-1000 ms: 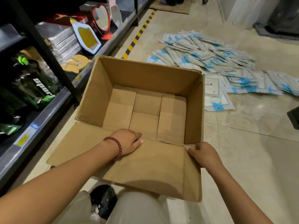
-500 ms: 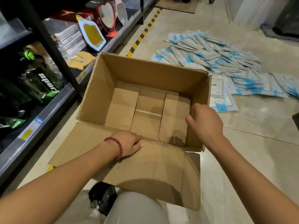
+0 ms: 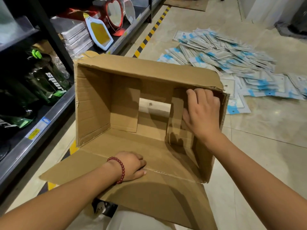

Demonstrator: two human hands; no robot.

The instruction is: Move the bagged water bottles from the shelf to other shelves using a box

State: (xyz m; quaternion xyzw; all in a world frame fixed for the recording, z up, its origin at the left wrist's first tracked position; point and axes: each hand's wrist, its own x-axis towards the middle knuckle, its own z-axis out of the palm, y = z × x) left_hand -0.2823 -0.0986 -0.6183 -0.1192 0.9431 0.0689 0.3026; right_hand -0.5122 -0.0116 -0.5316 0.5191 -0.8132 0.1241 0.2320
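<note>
Box [image 3: 93,100] now tipped up; right hand [image 3: 201,113] deeper inside.

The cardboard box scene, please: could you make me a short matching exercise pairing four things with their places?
Things:
1. left hand
2. right hand
3. bagged water bottles
4. blue-and-white packets

Places:
A. spread over the floor tiles
B. inside the cardboard box, against its right wall
C. on the box's near flap
D. on the low shelf

Pairs: 1-C, 2-B, 3-D, 4-A
</note>
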